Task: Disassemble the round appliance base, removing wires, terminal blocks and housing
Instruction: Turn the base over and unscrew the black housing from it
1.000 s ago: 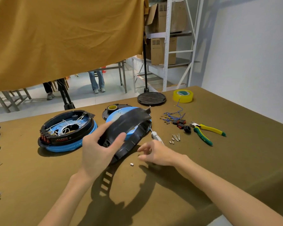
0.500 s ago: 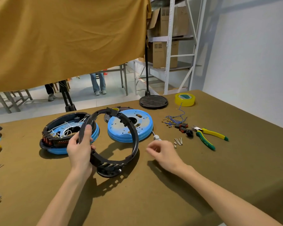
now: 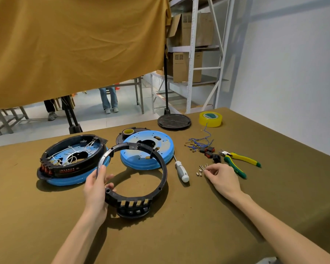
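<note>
Near the table's (image 3: pixel 274 206) middle the left hand (image 3: pixel 95 189) grips the black ring (image 3: pixel 163 174) by its rim, a light, stiff hoop best held there, while the right hand (image 3: pixel 220 178) pinches at small screws (image 3: pixel 200 169), fingers curled.

Ring's off! The black housing ring (image 3: pixel 141 178), which a second ago lay over the blue base plate (image 3: pixel 148 149) under the left hand (image 3: pixel 95 189), has been lifted clear and swung nearer and to the left, now held open-side up with the thumb hooked over its left rim. The plate sits uncovered behind it. The right hand (image 3: pixel 220 177) has slid right and farther out, from the bare cloth to the small metal screws (image 3: pixel 201 169), fingertips down among them. The screwdriver (image 3: pixel 181 171) is in full view now.
</note>
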`<action>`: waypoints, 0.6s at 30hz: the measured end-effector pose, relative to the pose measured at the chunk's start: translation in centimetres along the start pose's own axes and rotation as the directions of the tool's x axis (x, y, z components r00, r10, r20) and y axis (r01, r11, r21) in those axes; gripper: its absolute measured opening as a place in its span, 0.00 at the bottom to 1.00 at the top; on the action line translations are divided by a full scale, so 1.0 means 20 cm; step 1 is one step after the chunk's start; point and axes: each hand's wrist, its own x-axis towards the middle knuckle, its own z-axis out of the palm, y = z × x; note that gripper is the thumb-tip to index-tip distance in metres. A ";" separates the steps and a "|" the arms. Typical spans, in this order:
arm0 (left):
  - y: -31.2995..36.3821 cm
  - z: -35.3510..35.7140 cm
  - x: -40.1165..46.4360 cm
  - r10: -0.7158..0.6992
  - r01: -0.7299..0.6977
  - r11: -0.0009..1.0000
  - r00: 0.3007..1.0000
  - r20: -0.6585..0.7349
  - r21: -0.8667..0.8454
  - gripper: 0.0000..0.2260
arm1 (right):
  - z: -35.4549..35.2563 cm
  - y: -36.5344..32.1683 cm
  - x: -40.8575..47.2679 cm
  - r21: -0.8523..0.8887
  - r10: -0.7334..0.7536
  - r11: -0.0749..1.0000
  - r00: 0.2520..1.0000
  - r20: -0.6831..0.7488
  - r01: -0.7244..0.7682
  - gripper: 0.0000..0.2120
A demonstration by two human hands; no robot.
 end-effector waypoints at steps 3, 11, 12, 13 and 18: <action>-0.04 -0.02 0.02 0.066 -0.060 0.982 0.997 -0.026 0.178 0.17 | 0.01 0.00 0.00 0.077 -0.016 0.997 1.000 -0.020 0.017 0.06; -0.10 -0.04 0.06 0.203 -0.196 0.664 0.976 0.078 0.722 0.23 | 0.10 -0.40 0.03 0.162 -0.246 0.958 0.968 0.043 0.236 0.09; -0.10 -0.04 0.07 0.192 -0.199 0.638 0.977 0.097 0.744 0.24 | 0.13 -0.44 0.03 0.085 -0.260 0.964 0.962 0.079 0.253 0.12; -0.11 -0.04 0.06 0.178 -0.199 0.619 0.978 0.111 0.760 0.24 | 0.14 -0.46 0.03 0.001 -0.250 0.968 0.964 0.089 0.251 0.15; -0.11 -0.05 0.06 0.123 -0.192 0.596 0.981 0.148 0.780 0.24 | 0.15 -0.42 0.05 -0.238 -0.076 0.964 0.979 0.187 0.120 0.18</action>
